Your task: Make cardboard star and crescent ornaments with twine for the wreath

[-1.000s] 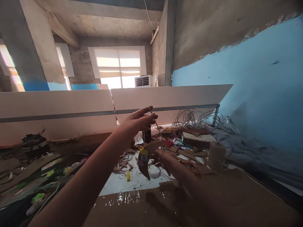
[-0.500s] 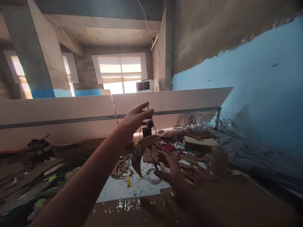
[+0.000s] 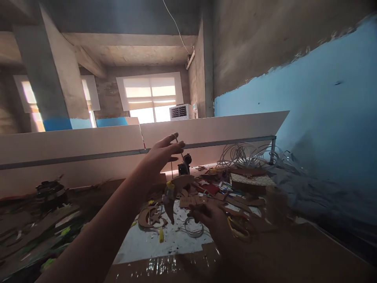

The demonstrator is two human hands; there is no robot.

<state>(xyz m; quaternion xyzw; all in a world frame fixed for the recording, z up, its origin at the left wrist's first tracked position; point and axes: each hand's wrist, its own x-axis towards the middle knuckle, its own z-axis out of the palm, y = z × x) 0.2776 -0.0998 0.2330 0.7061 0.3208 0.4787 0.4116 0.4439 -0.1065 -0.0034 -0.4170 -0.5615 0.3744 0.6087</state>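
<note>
head: worn on head | faces forward, slightly down | close over cluttered table (image 3: 165,243)

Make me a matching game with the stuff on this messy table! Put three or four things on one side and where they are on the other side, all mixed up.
Things:
1. crescent ornament
2. white cable coils
3. scissors
4. yellow piece

Places:
A. lying on the white sheet, near its front
B. hanging from a string below the left hand
C. piled at the back of the table, by the blue wall
D. lying just right of the right hand

Pairs: 1-B, 2-C, 3-D, 4-A
</note>
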